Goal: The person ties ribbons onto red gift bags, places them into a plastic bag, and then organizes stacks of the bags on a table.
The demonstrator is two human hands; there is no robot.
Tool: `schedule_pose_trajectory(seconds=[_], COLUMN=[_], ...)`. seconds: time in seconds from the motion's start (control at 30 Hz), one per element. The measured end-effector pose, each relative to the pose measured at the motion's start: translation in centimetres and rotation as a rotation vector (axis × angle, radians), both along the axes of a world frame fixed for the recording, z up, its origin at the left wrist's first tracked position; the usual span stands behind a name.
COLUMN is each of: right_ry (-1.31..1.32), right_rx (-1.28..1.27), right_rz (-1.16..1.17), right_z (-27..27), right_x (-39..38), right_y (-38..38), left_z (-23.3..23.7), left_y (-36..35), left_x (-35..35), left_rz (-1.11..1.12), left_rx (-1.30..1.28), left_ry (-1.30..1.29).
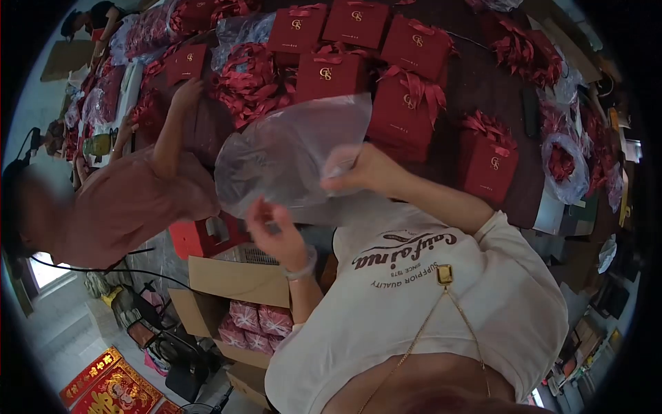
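Observation:
A large clear plastic bag (pixel 289 155) is spread in the air in front of my chest, its upper right corner raised. My right hand (pixel 352 169) pinches the bag near its lower right side. My left hand (pixel 276 234), with a band on the wrist, is just below the bag's lower edge; its fingers are apart, slightly blurred, and nothing shows between them. Beyond the bag, red paper gift bags (pixel 403 114) with gold print and ribbon handles stand on a dark table (pixel 441 176).
An open cardboard box (pixel 238 279) with wrapped pink-red packs is at lower left, near a red plastic stool (pixel 189 238). A co-worker in a pink top (pixel 138 207) reaches over the table at left. A plastic-wrapped ribbon bundle (pixel 565 165) lies at right.

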State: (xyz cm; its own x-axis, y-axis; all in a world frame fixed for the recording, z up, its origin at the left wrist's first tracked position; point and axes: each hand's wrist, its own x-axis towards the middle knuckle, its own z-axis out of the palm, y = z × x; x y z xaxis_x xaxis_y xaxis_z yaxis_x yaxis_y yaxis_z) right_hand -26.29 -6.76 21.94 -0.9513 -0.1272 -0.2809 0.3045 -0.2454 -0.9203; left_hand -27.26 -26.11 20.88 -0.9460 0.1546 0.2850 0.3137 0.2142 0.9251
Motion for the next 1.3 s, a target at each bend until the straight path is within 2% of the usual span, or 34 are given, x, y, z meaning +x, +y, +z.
schedule_pose_trajectory(seconds=[0.03, 0.1, 0.13, 0.2, 0.23, 0.3, 0.4, 0.43, 0.47, 0.5, 0.53, 0.57, 0.6, 0.67, 0.73, 0.8, 0.83, 0.87, 0.9, 0.93, 1.0, 1.03, 1.07, 1.13, 1.17, 1.2, 1.23, 1.27, 1.3], right_ry=[-0.006, 0.18, 0.182, 0.007, -0.085, -0.03, 0.125, 0.162, 0.188, 0.222, 0.262, 0.321, 0.328, 0.388, 0.414, 0.449, 0.618, 0.77, 0.661, 0.653, 0.559, 0.514, 0.472, 0.395, 0.365, 0.336, 0.384, 0.422, 0.388], right_rx=[0.001, -0.219, -0.219, -0.788, -0.909, -1.108, -1.117, -0.796, -0.476, -0.399, -0.316, -0.182, -0.177, -0.051, -0.063, -0.064, 0.228, 0.525, 1.004, 1.027, 0.929, 0.869, 0.807, 0.675, 0.605, 0.525, 0.123, -0.273, -0.452], right_rz=[0.006, -0.025, -0.022, 0.091, 0.082, 0.067, 0.179, 0.123, 0.069, 0.012, -0.043, -0.04, -0.049, 0.082, 0.112, 0.138, 0.131, 0.119, -0.099, -0.131, -0.437, -0.589, -0.734, -1.003, -1.129, -1.252, -1.179, -1.068, -0.884], right_z=[0.0, 0.0, -0.2, -0.6, 1.4, 3.0, 5.1, 5.1, 5.4, 6.5, 8.2, 9.7, 10.9, 12.9, 15.5, 17.5, 18.2, 19.0, 20.0, 19.0, 16.9, 16.3, 15.7, 14.9, 14.6, 14.1, 13.3, 12.3, 11.0], right_x=[-0.1, -0.3, -0.1, 0.5, 0.5, 1.9, 2.7, 2.9, 3.2, 3.1, 3.0, 2.9, 3.0, 3.5, 3.9, 4.6, 4.8, 5.4, 7.4, 9.5, 9.0, 8.3, 7.7, 8.4, 9.2, 10.6, 11.6, 12.4, 13.9], right_y=[-1.7, -3.8, -3.4, -1.7, -0.9, 2.5, 6.4, 6.9, 7.1, 7.2, 7.5, 7.6, 7.8, 8.3, 7.7, 8.1, 8.9, 9.4, 9.8, 11.8, 17.5, 18.2, 19.5, 22.0, 22.8, 25.0, 25.4, 25.8, 27.8], left_z=[0.3, 0.4, 0.3, 0.5, -0.6, -1.2, -2.0, -2.0, -2.4, -2.9, -1.9, -0.8, 0.7, 6.9, 11.1, 11.5, 13.4, 13.7, 14.1, 15.1, 17.5, 17.8, 18.0, 18.1, 17.6, 16.3, 14.8, 13.1, 11.2], left_y=[0.2, 1.7, 1.3, 0.1, -1.8, -5.0, -8.5, -8.1, -8.5, -9.0, -8.6, -7.3, -5.2, 0.3, 5.3, 7.5, 10.0, 11.5, 12.8, 14.6, 17.3, 18.7, 19.9, 22.2, 23.5, 24.8, 26.0, 27.0, 28.0], left_x=[0.4, 0.9, 0.8, 0.1, -0.7, -1.7, -1.9, -1.8, -2.3, -2.7, -2.7, -2.9, -3.1, -2.1, -2.0, -4.8, -6.3, -7.8, -9.4, -10.5, -10.6, -10.1, -9.5, -8.3, -8.1, -8.4, -8.3, -8.0, -7.8], left_rz=[-0.019, -0.002, 0.118, 0.272, 0.409, 0.723, 0.79, 0.77, 0.537, 0.309, 0.088, 0.106, 0.117, 0.018, -0.414, -0.594, -0.432, -0.388, -0.344, -0.245, -0.38, -0.52, -0.551, -0.569, -0.589, -0.525, -0.454, -0.464, -0.315], left_rx=[-0.04, -0.009, -0.062, -0.151, -0.311, -0.573, -0.605, -0.652, -0.602, -0.541, -0.36, -0.209, -0.055, 0.338, 0.475, -0.129, -0.404, -0.468, -0.531, -0.475, -0.167, 0.005, 0.02, 0.438, 0.461, 0.342, 0.218, 0.231, -0.006], left_ry=[0.023, 0.058, 0.095, 0.193, 0.289, 0.382, 0.4, 0.392, 0.264, 0.132, -0.241, -0.144, -0.043, 0.13, 0.205, 0.398, 0.905, 0.901, 0.897, 0.937, 0.536, 0.429, 0.442, 0.389, 0.397, 0.517, 0.633, 0.639, 0.857])
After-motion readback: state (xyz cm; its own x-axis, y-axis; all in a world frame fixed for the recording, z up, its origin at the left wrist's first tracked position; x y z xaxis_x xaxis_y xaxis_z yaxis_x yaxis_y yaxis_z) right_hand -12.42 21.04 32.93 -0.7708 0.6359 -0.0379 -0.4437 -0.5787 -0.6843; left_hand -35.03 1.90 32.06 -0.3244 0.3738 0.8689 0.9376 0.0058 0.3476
